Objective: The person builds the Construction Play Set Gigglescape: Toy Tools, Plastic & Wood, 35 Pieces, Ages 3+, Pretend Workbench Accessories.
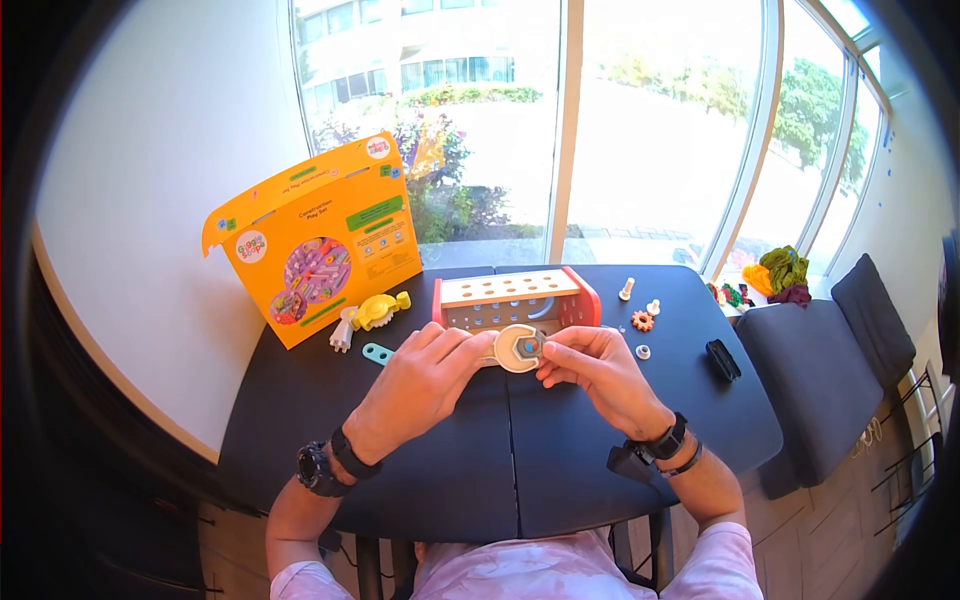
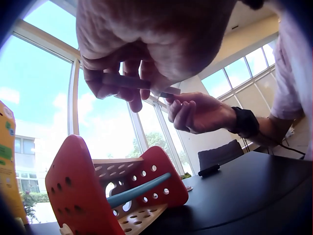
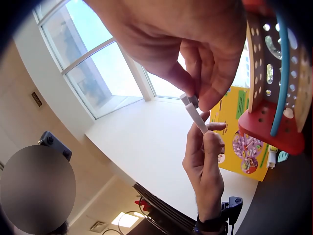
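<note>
My left hand (image 1: 420,385) grips the handle of a pale wooden toy wrench (image 1: 507,346) over the middle of the table. A grey hexagonal toy nut (image 1: 528,347) with a blue centre sits at the wrench's open end. My right hand (image 1: 605,372) pinches that nut between thumb and fingers. The right wrist view shows the wrench (image 3: 196,118) edge-on, its end right at the nut, with the left hand (image 3: 203,171) beyond. Just behind both hands stands a toy toolbox (image 1: 515,287) with red ends and perforated wooden panels; a blue bar crosses it.
A yellow play-set box (image 1: 375,235) stands at the back left, near a yellow toy piece (image 1: 378,311) and a teal strip (image 1: 377,353). Right of the toolbox lie an orange gear (image 1: 642,321), small pegs (image 1: 627,289) and a black case (image 1: 722,360). A dark seat (image 1: 825,375) adjoins the right.
</note>
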The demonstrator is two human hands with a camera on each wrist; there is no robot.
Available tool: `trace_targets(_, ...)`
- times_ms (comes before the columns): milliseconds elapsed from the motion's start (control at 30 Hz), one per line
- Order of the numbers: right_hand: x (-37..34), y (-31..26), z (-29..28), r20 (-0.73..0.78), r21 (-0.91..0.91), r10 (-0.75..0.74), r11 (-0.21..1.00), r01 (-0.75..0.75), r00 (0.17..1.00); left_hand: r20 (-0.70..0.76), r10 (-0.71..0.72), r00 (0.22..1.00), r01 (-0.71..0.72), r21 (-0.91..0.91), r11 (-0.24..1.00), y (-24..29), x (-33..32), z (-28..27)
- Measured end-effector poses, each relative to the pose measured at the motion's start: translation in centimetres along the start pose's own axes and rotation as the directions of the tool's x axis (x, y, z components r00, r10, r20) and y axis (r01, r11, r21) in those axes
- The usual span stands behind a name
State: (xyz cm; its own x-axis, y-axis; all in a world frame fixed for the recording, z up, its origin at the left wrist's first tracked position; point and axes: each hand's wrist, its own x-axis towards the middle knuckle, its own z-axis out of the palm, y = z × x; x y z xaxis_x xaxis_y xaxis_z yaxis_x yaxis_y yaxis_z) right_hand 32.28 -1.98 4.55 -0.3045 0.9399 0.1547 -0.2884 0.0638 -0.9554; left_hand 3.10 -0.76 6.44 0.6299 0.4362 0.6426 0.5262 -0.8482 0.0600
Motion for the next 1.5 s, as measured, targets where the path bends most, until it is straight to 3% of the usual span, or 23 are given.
trace_targets(233,-0.2,-0.1,0.0,0.005,-0.005,-0.012,1.0,0.012,1.0,0.007,-0.009,1.0,0.009,-0.072,0.997,0.1,0.0,-0.3)
trace_targets(533,-0.2,-0.3,-0.3,-0.002,0.01,0.007,1.0,-0.007,1.0,0.005,0.032,0.999,-0.032,-0.031,0.999,0.0,0.0,-0.7)
trace_targets(1300,-0.8,0.3,0.3,-0.027,0.032,-0.065,0.997,0.066,0.998,-0.044,-0.039,0.998,0.037,-0.052,0.998,1.4,0.0,-0.1)
trace_targets(1500,-0.9,0.1,0.9,-0.013,-0.037,-0.079,0.996,0.079,0.997,-0.044,-0.037,0.998,0.034,-0.063,0.997,1.2,-0.1,0.1)
